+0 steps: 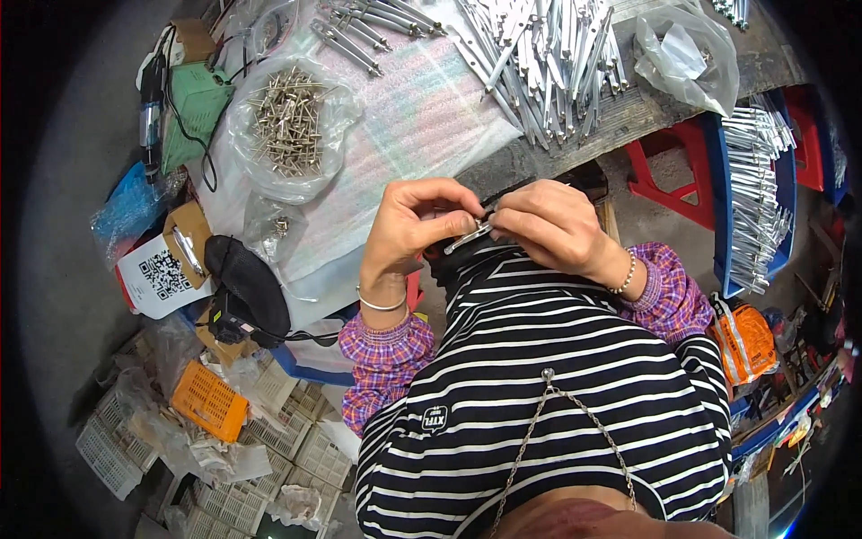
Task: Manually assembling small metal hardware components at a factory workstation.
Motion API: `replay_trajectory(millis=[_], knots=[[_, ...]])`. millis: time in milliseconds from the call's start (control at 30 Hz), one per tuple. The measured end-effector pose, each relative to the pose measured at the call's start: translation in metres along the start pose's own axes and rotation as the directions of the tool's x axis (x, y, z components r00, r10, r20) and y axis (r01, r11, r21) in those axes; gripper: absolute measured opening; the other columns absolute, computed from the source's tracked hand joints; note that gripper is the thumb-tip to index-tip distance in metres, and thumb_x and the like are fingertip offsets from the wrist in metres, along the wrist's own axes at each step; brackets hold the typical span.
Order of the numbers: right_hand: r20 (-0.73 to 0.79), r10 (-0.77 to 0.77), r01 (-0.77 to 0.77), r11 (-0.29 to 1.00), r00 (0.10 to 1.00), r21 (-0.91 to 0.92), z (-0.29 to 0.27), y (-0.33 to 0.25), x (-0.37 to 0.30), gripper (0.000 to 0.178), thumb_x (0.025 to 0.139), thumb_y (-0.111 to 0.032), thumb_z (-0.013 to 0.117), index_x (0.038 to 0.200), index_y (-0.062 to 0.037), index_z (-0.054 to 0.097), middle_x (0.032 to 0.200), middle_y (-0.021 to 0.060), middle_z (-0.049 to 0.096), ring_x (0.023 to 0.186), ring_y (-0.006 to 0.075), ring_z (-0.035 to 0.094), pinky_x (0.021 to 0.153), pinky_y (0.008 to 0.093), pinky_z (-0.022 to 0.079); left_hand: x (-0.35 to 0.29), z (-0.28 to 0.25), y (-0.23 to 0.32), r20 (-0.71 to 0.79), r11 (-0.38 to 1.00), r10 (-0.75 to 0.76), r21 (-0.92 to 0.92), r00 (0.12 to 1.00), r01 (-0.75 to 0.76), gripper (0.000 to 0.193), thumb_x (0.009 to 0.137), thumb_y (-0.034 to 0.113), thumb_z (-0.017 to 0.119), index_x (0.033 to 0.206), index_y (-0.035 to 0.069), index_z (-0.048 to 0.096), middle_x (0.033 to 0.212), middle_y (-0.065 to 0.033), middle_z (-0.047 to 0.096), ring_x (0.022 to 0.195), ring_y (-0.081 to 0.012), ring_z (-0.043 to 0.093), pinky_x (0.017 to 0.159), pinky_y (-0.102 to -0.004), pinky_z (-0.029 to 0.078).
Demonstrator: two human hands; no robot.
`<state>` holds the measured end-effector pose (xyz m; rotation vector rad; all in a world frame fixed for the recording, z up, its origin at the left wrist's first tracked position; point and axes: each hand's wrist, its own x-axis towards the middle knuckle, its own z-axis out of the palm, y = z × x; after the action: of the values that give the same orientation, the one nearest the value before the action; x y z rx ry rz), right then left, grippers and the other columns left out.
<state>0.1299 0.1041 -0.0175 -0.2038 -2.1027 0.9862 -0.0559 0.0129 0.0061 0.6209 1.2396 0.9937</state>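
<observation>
Close to my striped shirt, both hands meet over a small shiny metal piece [469, 236], slim and bar-like. Its exact kind is hard to make out. My left hand [404, 220] pinches it between thumb and forefinger. The fingers of my right hand [558, 229] are pressed together at its other end. Fingertips cover part of the piece. Beyond my left hand, a clear plastic bag [339, 121] lies open on the table, full of silvery metal pins [289, 126]. A smaller bag [269, 229] with a few metal bits sits nearer.
Long metal strips [561, 63] are heaped on the worktable [503, 166]; several rods [359, 40] lie left of them. A crumpled clear bag [687, 58] rests at right. Blue bins [723, 207] hold more strips beside a red stool [673, 175]. A green box [193, 112] stands left.
</observation>
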Motion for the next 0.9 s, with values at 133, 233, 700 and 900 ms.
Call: replay_trajectory(millis=[133,233,700,900], knots=[[0.007,0.019,-0.019,1.000,1.000,-0.001,-0.001,0.000,0.000,0.024,0.064,-0.003,0.070,0.085,0.0006,0.060,0.076,0.0101,0.059,0.062,0.0226,0.059,0.053,0.0301,0.047,0.002,0.002,-0.004,-0.025,0.998,0.006,-0.065,1.000,-0.007,0.013,0.072,-0.002,0.066,0.085,-0.003,0.064,0.074,-0.0041,0.062,0.065,-0.0071,0.056,0.058,-0.0188,0.044],[0.008,0.028,-0.028,1.000,1.000,-0.011,-0.002,0.001,0.001,0.024,0.064,-0.003,0.070,0.085,0.0005,0.060,0.077,0.0103,0.059,0.062,0.0227,0.059,0.053,0.0300,0.047,0.001,0.003,-0.006,-0.038,0.997,0.042,-0.062,0.998,-0.044,0.012,0.074,-0.002,0.064,0.086,-0.003,0.064,0.075,-0.0051,0.062,0.066,-0.0082,0.057,0.059,-0.0201,0.045],[-0.052,0.255,-0.248,0.963,0.966,0.102,0.006,-0.001,0.001,0.021,0.063,0.000,0.070,0.081,-0.0007,0.062,0.075,0.0088,0.060,0.063,0.0209,0.060,0.052,0.0275,0.046,-0.003,0.004,-0.026,-0.098,0.968,0.137,-0.200,0.986,-0.154,0.014,0.076,-0.005,0.061,0.090,-0.007,0.062,0.088,-0.0112,0.062,0.075,-0.0138,0.060,0.062,-0.0220,0.050],[-0.054,0.335,-0.322,0.931,0.940,0.171,0.007,-0.005,0.003,0.018,0.064,0.000,0.071,0.079,-0.0007,0.061,0.072,0.0088,0.060,0.063,0.0205,0.060,0.053,0.0274,0.047,-0.003,0.005,-0.027,-0.104,0.963,0.153,-0.209,0.983,-0.172,0.015,0.074,-0.007,0.063,0.089,-0.006,0.062,0.088,-0.0111,0.062,0.074,-0.0134,0.060,0.062,-0.0218,0.050]])
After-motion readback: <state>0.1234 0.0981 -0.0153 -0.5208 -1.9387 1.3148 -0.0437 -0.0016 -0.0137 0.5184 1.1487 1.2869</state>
